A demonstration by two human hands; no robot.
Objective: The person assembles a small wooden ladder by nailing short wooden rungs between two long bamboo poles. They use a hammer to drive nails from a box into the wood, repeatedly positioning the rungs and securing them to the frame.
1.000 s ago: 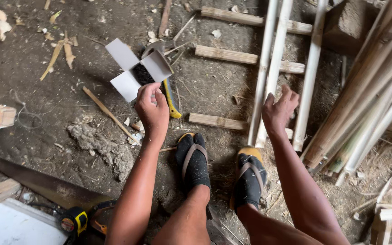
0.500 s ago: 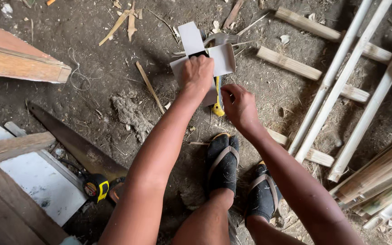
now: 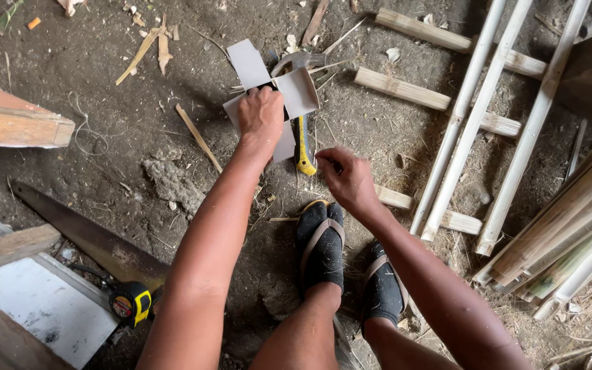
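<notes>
Just left of the yellow-handled claw hammer [image 3: 301,147], my left hand [image 3: 260,120] pinches the flimsy white cardboard box [image 3: 268,85] w/ flaps open, light & crushable, so grip its folded edge; right hand [image 3: 347,179] loosely curled, holding nothing I can see.

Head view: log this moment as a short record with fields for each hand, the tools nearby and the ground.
left hand: left hand reaches into the open white cardboard box
right hand: right hand hangs above the dirt, fingers curled, beside the yellow-handled hammer
tools: hand saw and yellow tape measure lie lower left
ground: dirt floor with wood scraps
right side: bamboo poles laid over wooden slats
feet: black socks in sandals
</notes>
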